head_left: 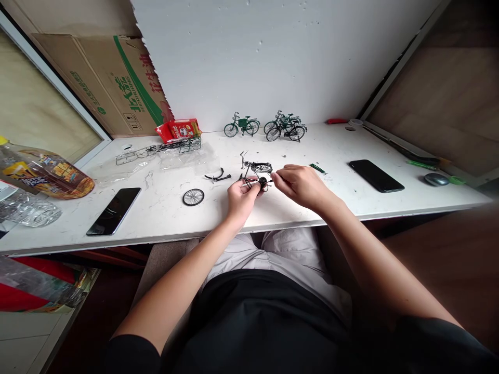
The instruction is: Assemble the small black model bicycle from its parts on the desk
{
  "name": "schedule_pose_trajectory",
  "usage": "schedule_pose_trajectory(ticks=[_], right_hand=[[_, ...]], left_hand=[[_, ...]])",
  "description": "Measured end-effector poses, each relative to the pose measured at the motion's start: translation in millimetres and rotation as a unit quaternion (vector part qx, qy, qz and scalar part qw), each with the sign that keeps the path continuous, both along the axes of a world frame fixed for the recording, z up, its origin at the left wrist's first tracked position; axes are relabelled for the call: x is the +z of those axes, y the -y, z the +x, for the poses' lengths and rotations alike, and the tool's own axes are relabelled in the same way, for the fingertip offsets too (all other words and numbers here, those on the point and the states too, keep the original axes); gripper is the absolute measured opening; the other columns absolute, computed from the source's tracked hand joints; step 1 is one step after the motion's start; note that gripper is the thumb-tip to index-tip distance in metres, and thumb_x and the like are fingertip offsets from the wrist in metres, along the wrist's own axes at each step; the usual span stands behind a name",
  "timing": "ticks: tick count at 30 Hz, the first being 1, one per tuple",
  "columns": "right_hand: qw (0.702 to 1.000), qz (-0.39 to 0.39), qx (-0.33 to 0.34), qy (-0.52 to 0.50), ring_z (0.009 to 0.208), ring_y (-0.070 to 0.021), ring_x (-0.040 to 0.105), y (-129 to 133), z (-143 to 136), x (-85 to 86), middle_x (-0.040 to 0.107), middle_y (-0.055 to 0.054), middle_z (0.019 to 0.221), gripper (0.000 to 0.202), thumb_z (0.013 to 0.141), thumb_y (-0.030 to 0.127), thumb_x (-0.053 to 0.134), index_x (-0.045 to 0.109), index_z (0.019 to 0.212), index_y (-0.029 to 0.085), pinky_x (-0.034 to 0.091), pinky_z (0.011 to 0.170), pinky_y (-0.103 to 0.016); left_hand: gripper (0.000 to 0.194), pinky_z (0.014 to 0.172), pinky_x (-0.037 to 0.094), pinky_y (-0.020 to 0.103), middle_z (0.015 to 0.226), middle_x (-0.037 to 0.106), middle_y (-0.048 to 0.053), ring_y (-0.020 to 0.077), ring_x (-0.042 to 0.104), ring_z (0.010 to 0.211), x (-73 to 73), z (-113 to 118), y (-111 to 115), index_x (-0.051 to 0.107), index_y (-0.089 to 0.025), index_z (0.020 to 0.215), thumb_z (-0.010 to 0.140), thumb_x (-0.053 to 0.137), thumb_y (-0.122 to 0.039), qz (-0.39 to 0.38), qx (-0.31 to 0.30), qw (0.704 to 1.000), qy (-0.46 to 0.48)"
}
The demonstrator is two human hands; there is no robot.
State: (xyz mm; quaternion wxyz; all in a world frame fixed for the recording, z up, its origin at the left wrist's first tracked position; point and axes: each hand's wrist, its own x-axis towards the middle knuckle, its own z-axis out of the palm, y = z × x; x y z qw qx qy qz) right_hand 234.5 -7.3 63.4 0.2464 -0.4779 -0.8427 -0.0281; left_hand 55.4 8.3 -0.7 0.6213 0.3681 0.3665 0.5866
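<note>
My left hand [242, 200] is closed on a small black model bicycle [249, 179], low over the white table. The model's handlebar points away from me, and part of its body is hidden by the fingers. Just to its right, my right hand [298, 184] is closed in a pinch beside the round part of the model. Whatever the right fingertips grip is too small to make out. A loose spoked wheel [194, 197] lies flat left of my left hand. Behind that wheel rests a curved black part [217, 176]. A small green piece [318, 169] lies beyond my right hand.
Several finished-looking model bicycles [241, 125] stand by the back wall. Clear plastic wrapping, wire-like parts [156, 149] and a red packet [178, 130] lie back left. Phones [114, 211] [376, 175] flank the work area. A bottle [47, 169] lies left; a mouse [436, 179] sits right.
</note>
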Motion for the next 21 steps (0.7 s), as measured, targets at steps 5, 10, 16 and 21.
schedule_pose_trajectory(ticks=[5, 10, 16, 21], right_hand=[[1.0, -0.021, -0.018, -0.013, 0.058, -0.0152, 0.035, 0.3, 1.1, -1.3, 0.047, -0.002, 0.065, 0.045, 0.111, 0.039, 0.04, 0.044, 0.069, 0.022, 0.024, 0.063, -0.035], [1.0, -0.01, -0.013, 0.018, 0.063, -0.0165, 0.044, 2.9, -2.0, -2.7, 0.054, -0.004, 0.071, 0.037, 0.111, 0.035, 0.043, 0.054, 0.078, 0.021, 0.028, 0.064, -0.034], [0.999, 0.011, 0.006, 0.038, 0.079, -0.022, 0.06, 0.8, -1.3, -7.4, 0.069, -0.011, 0.089, 0.031, 0.113, 0.034, 0.047, 0.069, 0.102, 0.016, 0.038, 0.068, -0.033], [0.998, 0.006, 0.053, 0.025, 0.087, -0.0242, 0.066, -0.1, 3.7, -6.5, 0.075, -0.014, 0.099, 0.032, 0.114, 0.028, 0.046, 0.076, 0.114, 0.015, 0.046, 0.075, -0.036]], left_hand=[[0.028, 0.096, 0.063, 0.046, 0.086, 0.081, 0.011, 0.0217, 0.079, 0.081, -3.2, 0.3, -1.2, 0.07, -0.011, 0.103, 0.081, 0.085, -0.019, 0.006, 0.011, 1.0, 0.005], [0.031, 0.097, 0.062, 0.046, 0.089, 0.081, 0.012, 0.023, 0.08, 0.085, -5.5, -0.4, -4.0, 0.07, -0.012, 0.104, 0.08, 0.087, -0.021, 0.02, 0.027, 0.999, 0.024], [0.039, 0.096, 0.062, 0.042, 0.094, 0.082, 0.012, 0.0229, 0.08, 0.089, -10.9, -2.0, -9.9, 0.07, -0.012, 0.11, 0.078, 0.089, -0.025, 0.031, 0.056, 0.997, 0.03], [0.046, 0.099, 0.061, 0.044, 0.104, 0.082, 0.014, 0.025, 0.079, 0.097, -16.9, -3.0, -12.1, 0.071, -0.013, 0.115, 0.08, 0.09, -0.034, 0.055, 0.064, 0.996, 0.008]])
